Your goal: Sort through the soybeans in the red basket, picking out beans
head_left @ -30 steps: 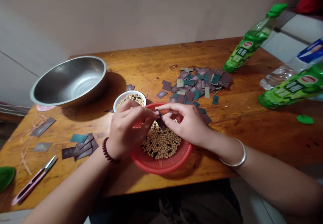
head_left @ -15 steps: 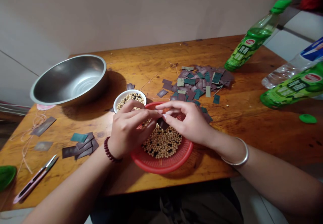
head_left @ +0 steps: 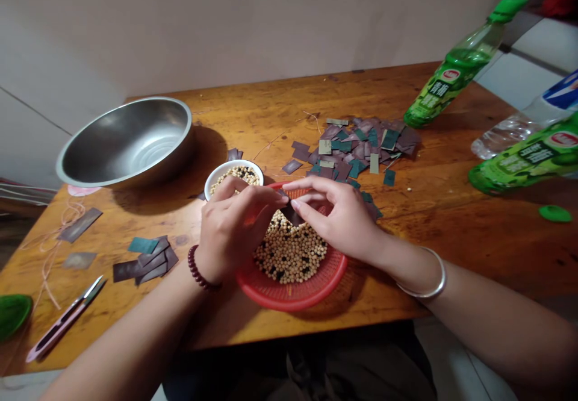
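Over a red plastic basket, both hands meet on a small dark brown piece of sheet material. My left hand pinches its upper left edge with thumb and forefinger. My right hand pinches the piece from the right side. Below them the basket holds many small round beads, mostly pale tan with some black ones. Just behind my left hand stands a white bowl with more such beads. A heap of brown and green rectangular pieces lies beyond the basket.
A steel basin stands at the back left. Nearer lie several cut pieces, pinkish thread and a pink-handled cutting tool. At right are a green bottle, another green bottle, a clear bottle and a green cap.
The fingers of my left hand have shifted slightly and lifted apart a little, showing more of the beads below. My right hand keeps its pinch. The whole view has drifted slightly.
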